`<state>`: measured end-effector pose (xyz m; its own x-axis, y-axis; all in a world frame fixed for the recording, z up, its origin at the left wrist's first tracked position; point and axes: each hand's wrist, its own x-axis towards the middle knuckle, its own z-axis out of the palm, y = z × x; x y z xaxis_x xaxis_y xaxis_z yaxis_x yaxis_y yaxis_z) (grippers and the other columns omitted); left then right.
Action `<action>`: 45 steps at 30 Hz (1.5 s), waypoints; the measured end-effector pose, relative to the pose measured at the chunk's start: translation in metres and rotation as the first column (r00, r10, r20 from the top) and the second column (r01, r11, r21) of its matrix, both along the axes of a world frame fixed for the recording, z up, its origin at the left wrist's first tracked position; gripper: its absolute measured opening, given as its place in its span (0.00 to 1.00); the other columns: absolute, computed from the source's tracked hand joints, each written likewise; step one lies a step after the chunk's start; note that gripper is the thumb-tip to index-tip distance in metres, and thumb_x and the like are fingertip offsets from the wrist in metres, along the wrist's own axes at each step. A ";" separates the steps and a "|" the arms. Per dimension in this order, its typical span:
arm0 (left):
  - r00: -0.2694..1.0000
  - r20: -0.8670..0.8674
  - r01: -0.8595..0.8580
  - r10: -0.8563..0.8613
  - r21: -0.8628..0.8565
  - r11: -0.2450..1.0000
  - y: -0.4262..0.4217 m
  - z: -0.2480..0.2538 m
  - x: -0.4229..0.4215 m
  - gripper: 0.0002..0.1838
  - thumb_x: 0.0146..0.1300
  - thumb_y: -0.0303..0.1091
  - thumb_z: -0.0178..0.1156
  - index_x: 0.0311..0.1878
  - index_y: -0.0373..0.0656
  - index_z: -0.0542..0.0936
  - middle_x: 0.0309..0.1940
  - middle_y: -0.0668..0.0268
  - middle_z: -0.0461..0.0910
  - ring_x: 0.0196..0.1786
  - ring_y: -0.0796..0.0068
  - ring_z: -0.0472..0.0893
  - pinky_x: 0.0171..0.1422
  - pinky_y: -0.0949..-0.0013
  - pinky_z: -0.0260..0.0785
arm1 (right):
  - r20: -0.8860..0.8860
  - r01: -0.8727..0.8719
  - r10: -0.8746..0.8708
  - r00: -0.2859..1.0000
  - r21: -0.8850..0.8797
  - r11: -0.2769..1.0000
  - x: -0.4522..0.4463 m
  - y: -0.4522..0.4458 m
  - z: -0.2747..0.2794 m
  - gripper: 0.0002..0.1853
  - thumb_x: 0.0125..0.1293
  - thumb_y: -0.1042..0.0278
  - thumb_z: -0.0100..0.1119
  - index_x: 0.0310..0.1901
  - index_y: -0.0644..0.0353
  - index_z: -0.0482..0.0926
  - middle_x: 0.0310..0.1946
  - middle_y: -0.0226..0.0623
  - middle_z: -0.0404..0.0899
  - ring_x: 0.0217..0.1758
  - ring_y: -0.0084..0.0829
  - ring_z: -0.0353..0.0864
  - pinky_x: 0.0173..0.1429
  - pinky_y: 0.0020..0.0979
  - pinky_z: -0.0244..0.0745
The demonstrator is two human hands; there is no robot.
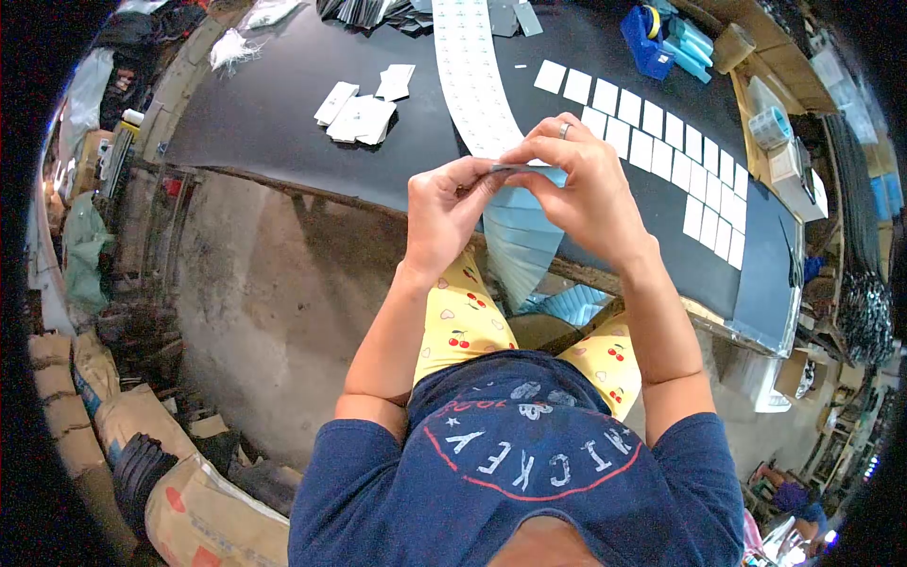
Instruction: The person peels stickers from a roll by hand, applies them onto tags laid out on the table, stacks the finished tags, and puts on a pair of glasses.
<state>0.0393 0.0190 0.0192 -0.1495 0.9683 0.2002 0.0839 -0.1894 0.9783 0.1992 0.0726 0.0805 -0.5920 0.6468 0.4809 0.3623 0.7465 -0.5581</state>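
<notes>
the left hand [446, 210] and right hand [588, 194], fingertips nearly closed, pinch a thin grey strip-like piece [511, 168], long axis left-right, by the black table's [312, 142] near edge.

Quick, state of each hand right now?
Left hand: closed, pinching one end of a thin grey piece.
Right hand: fingers curled, holding the other end of the thin grey piece.
</notes>
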 end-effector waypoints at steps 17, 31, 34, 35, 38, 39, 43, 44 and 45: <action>0.981 -0.188 -0.047 0.047 0.008 0.999 -0.003 0.010 0.004 0.06 0.62 0.21 0.60 0.40 0.33 0.84 0.29 0.71 0.83 0.32 0.88 0.76 0.37 0.82 0.69 | -0.005 0.007 -0.007 1.000 -0.011 1.000 0.004 -0.003 0.004 0.05 0.50 0.78 0.63 0.30 0.60 0.82 0.30 0.36 0.78 0.40 0.40 0.74 0.47 0.37 0.69; 0.992 -0.124 -0.005 0.002 -0.023 1.000 -0.003 0.009 -0.005 0.07 0.59 0.23 0.63 0.41 0.33 0.84 0.29 0.65 0.85 0.32 0.90 0.77 0.36 0.80 0.71 | -0.063 -0.026 0.027 0.998 0.012 1.000 0.009 0.003 -0.003 0.10 0.49 0.76 0.65 0.36 0.58 0.83 0.32 0.36 0.79 0.42 0.39 0.76 0.48 0.36 0.70; 0.994 -0.109 0.003 -0.002 0.003 1.000 -0.005 0.012 -0.003 0.07 0.59 0.24 0.63 0.40 0.33 0.84 0.29 0.66 0.85 0.31 0.90 0.76 0.34 0.80 0.69 | -0.025 -0.066 0.067 0.997 0.052 0.996 0.007 0.003 -0.005 0.09 0.49 0.77 0.65 0.35 0.58 0.82 0.31 0.36 0.79 0.41 0.39 0.75 0.48 0.36 0.68; 0.991 -0.135 -0.002 0.004 0.012 1.000 -0.005 0.013 -0.003 0.07 0.59 0.23 0.63 0.39 0.32 0.84 0.28 0.66 0.85 0.31 0.90 0.76 0.34 0.81 0.69 | -0.004 -0.064 0.064 0.998 0.035 0.997 0.007 0.002 -0.006 0.08 0.49 0.77 0.64 0.34 0.58 0.82 0.31 0.35 0.79 0.41 0.39 0.75 0.49 0.36 0.68; 0.990 -0.127 0.053 -0.056 -0.023 0.998 -0.005 0.012 -0.007 0.08 0.61 0.24 0.62 0.42 0.32 0.83 0.31 0.67 0.84 0.34 0.88 0.77 0.38 0.80 0.70 | -0.001 -0.053 0.053 0.999 0.029 0.998 0.006 0.001 -0.009 0.06 0.49 0.77 0.64 0.31 0.58 0.82 0.31 0.35 0.79 0.41 0.38 0.75 0.49 0.36 0.68; 0.989 -0.089 0.114 -0.119 -0.064 0.991 -0.004 0.010 -0.009 0.10 0.63 0.25 0.61 0.46 0.33 0.82 0.35 0.67 0.83 0.37 0.86 0.78 0.43 0.80 0.72 | -0.016 -0.044 0.045 0.999 0.040 0.998 0.006 0.000 -0.010 0.06 0.49 0.78 0.63 0.30 0.58 0.81 0.30 0.34 0.78 0.41 0.38 0.75 0.49 0.36 0.68; 0.944 0.166 0.311 -0.286 -0.159 0.937 0.000 0.012 -0.017 0.17 0.70 0.36 0.55 0.53 0.33 0.78 0.43 0.64 0.82 0.43 0.83 0.79 0.48 0.77 0.72 | 0.004 0.002 -0.003 1.000 0.106 0.994 0.006 0.002 -0.013 0.06 0.49 0.78 0.64 0.30 0.58 0.81 0.30 0.34 0.78 0.41 0.38 0.74 0.50 0.36 0.68; 0.885 0.338 0.384 -0.320 -0.142 0.912 0.000 0.013 -0.014 0.21 0.72 0.42 0.50 0.54 0.32 0.76 0.45 0.63 0.81 0.45 0.81 0.79 0.49 0.75 0.72 | 0.014 0.000 -0.002 1.000 0.154 0.988 0.005 0.002 -0.015 0.08 0.47 0.81 0.64 0.30 0.59 0.81 0.29 0.34 0.77 0.40 0.36 0.75 0.48 0.35 0.70; 0.797 0.500 0.450 -0.340 -0.115 0.885 0.000 0.015 -0.013 0.26 0.74 0.48 0.45 0.56 0.31 0.75 0.47 0.63 0.80 0.47 0.79 0.79 0.51 0.73 0.72 | 0.023 -0.003 -0.002 1.000 0.198 0.980 0.004 0.002 -0.017 0.10 0.46 0.83 0.64 0.31 0.59 0.82 0.29 0.33 0.77 0.40 0.34 0.76 0.45 0.34 0.72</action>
<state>0.0265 0.0186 0.0340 0.2363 0.9716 -0.0145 -0.4129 0.1139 0.9036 0.2035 0.0742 0.0632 -0.6045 0.5399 0.5857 0.3729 0.8416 -0.3908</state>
